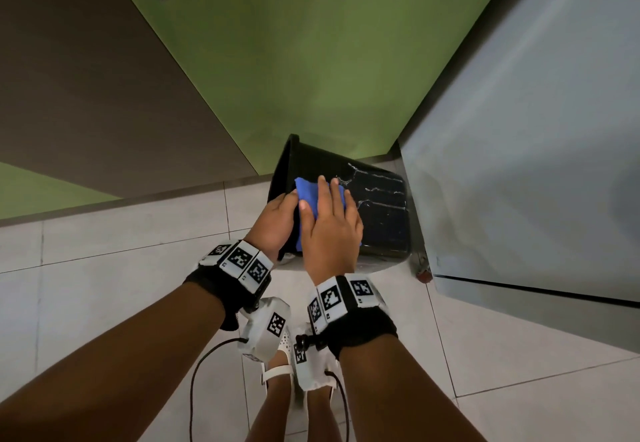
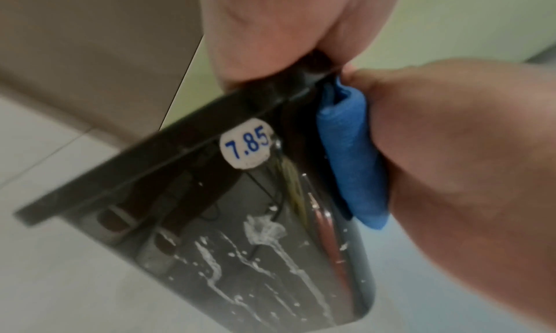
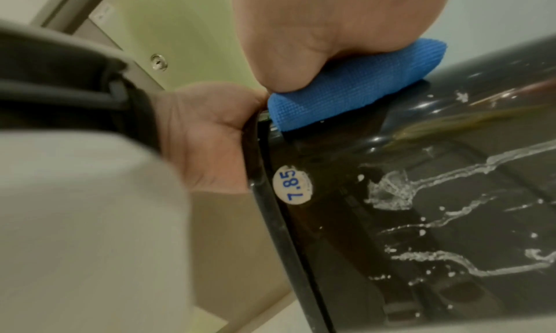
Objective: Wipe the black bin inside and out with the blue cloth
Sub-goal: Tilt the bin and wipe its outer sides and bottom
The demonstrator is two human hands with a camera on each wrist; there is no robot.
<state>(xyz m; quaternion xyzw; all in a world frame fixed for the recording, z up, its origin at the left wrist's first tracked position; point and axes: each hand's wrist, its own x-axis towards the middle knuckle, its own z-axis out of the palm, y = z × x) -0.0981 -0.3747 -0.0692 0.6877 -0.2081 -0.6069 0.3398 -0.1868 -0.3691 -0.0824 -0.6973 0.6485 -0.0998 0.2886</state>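
The black bin (image 1: pixel 381 213) is tipped on its side above the tiled floor, mouth to the left, with white dried streaks on its outer wall. My left hand (image 1: pixel 278 214) grips its rim, fingers hidden inside. My right hand (image 1: pixel 327 213) lies flat, fingers straight, and presses the folded blue cloth (image 1: pixel 308 192) against the bin's outer wall near the rim. The left wrist view shows the cloth (image 2: pixel 349 152) squeezed between my right palm and the bin (image 2: pixel 210 231), beside a round "7.85" sticker (image 2: pixel 246 148). In the right wrist view the cloth (image 3: pixel 346 88) sits on the bin's (image 3: pixel 421 195) upper edge.
A green panel (image 1: pixel 311 60) and a brown panel (image 1: pixel 86 95) stand behind the bin. A grey door (image 1: pixel 519 164) stands close on the right, its lower corner near the bin's base. Pale floor tiles (image 1: pixel 104 285) and my sandalled feet (image 1: pixel 277 372) are below.
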